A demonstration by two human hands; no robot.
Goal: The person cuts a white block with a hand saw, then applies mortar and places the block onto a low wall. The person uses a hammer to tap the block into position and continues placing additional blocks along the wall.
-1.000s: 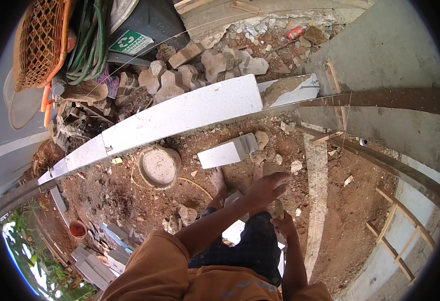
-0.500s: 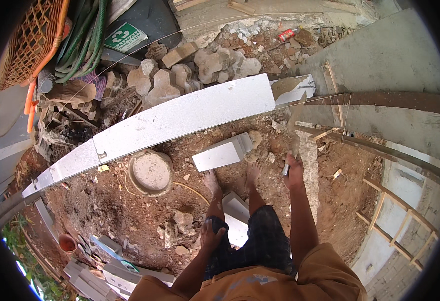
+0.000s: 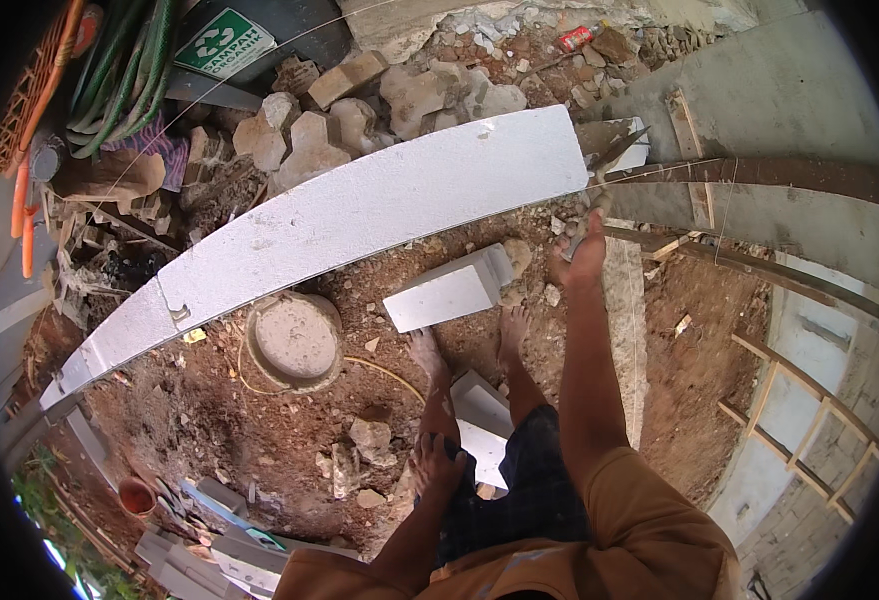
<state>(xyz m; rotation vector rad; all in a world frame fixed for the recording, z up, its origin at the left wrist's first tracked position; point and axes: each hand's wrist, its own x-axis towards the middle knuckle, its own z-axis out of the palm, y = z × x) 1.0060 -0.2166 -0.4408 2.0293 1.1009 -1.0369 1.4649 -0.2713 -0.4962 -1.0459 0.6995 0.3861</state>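
Note:
My right hand (image 3: pixel 587 252) reaches forward, closed round the handle of a trowel (image 3: pixel 617 152). Its blade lies at the right end of the white block wall (image 3: pixel 389 195), by a lower block surface smeared with grey-brown mortar (image 3: pixel 597 135). My left hand (image 3: pixel 437 465) lies on my left knee with its fingers spread, holding nothing. A loose white block (image 3: pixel 444 290) lies on the soil just ahead of my bare feet. Left of it stands a round bucket (image 3: pixel 337 325) of pale mortar mix (image 3: pixel 297 340).
A taut string (image 3: pixel 664 170) runs along the wall to a grey concrete wall (image 3: pixel 779 110). Broken pavers (image 3: pixel 314 150) are heaped behind the blocks. Another white block (image 3: pixel 479 400) lies between my legs. Wooden frames (image 3: pixel 794 420) lean at right; more blocks (image 3: pixel 244 560) lie lower left.
My right hand has moved forward with the trowel, bringing its blade to the wall's right end. My left hand stays on the knee. The view has shifted slightly.

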